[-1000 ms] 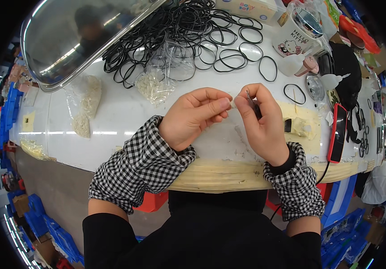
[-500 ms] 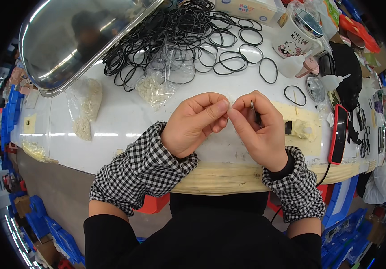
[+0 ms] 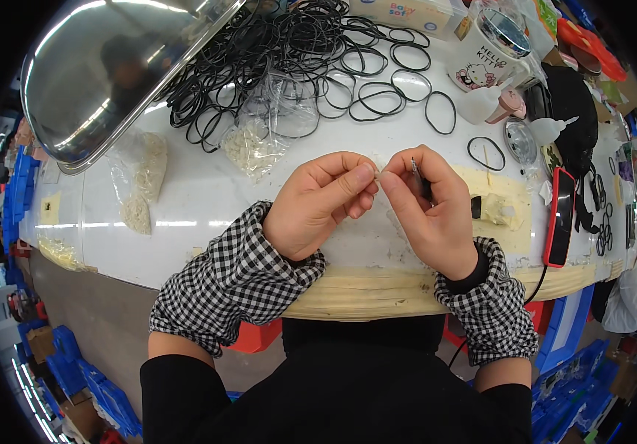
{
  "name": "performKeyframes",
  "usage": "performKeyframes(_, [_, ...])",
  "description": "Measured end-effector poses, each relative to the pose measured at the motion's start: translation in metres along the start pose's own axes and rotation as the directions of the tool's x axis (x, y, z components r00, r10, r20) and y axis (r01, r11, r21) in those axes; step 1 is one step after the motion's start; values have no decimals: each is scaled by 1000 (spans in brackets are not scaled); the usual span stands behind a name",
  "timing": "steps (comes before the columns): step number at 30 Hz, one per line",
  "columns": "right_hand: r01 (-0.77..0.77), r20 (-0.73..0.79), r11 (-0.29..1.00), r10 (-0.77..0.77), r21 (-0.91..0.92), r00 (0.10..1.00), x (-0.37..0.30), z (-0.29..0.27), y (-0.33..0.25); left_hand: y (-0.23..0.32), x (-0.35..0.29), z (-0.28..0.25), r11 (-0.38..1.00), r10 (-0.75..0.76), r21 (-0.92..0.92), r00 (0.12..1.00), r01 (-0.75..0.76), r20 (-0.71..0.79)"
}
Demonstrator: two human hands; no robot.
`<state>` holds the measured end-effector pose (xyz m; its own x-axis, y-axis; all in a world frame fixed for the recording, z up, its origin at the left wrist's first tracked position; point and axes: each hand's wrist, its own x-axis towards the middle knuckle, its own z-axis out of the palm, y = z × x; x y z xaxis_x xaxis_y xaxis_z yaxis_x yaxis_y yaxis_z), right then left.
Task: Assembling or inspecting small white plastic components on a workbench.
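Over the near part of the table, my left hand (image 3: 320,203) is closed, thumb pressed against the index finger. A tiny pale piece (image 3: 376,177) shows at its fingertips, too small to name. Close by on the right, my right hand (image 3: 435,222) has its thumb and index tips almost meeting the left fingertips. A slender dark metal tool (image 3: 423,185) is tucked inside its curled fingers; most of it is hidden. Beyond my hands sits a clear plastic bag (image 3: 255,144) of small pale pieces. Many black rubber rings (image 3: 281,44) lie heaped behind it.
A big shiny metal dome (image 3: 111,74) fills the upper left, with another bag of pale pieces (image 3: 148,174) below it. On the right are a white mug (image 3: 485,63), a squeeze bottle (image 3: 479,106), a red-edged phone-like device (image 3: 560,218) and a yellowish lump (image 3: 497,210).
My right hand's thumb and index finger have spread slightly. The left hand has barely moved. The metal dome appears a little lower and farther left, and the whole view has shifted slightly.
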<state>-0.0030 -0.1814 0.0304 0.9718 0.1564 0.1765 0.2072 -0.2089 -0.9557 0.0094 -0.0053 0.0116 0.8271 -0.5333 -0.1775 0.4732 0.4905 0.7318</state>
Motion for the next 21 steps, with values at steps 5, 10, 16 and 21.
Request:
performKeyframes(5, [161,32,971,-158,-177,987,4,-2,-5,1,-1,-6,987,-127,-92,991,130,40])
performKeyframes(10, [218,59,947,-210,-237,976,5,-9,-6,11,1,-1,986,-164,41,986,165,-24])
performKeyframes(16, [309,131,928,-287,-206,949,7,-12,-3,12,0,-6,976,-216,7,976,216,6])
performKeyframes(21, [308,106,939,-294,-156,950,5,-10,-4,8,1,-6,983,-171,-54,984,173,45])
